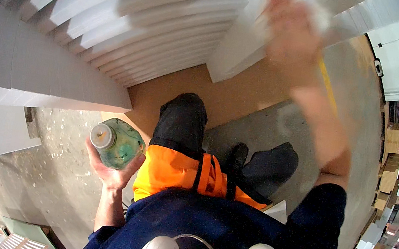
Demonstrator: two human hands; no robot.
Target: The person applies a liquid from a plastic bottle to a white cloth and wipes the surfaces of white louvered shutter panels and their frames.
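Observation:
My left hand (114, 176) is wrapped round a clear bottle (125, 148) with a pale round cap and greenish, stained sides. It is held low beside my left knee, cap tilted up toward me. My right arm reaches up and forward. The right hand (290, 42) is smeared by motion at the end of a white slatted structure, with a blurred white cloth (316, 9) bunched at its fingers. Near that hand stands a white upright panel (237, 41). A row of curved-looking white slats (170, 14) runs off to the left.
Brown board (248, 88) lies under the white structure on the grey concrete floor (57, 153). A white block-like side (47, 57) stands at left. Pallets and stacked boxes (392, 151) line the right edge, near a yellow floor line (327, 80). My legs are bent below me.

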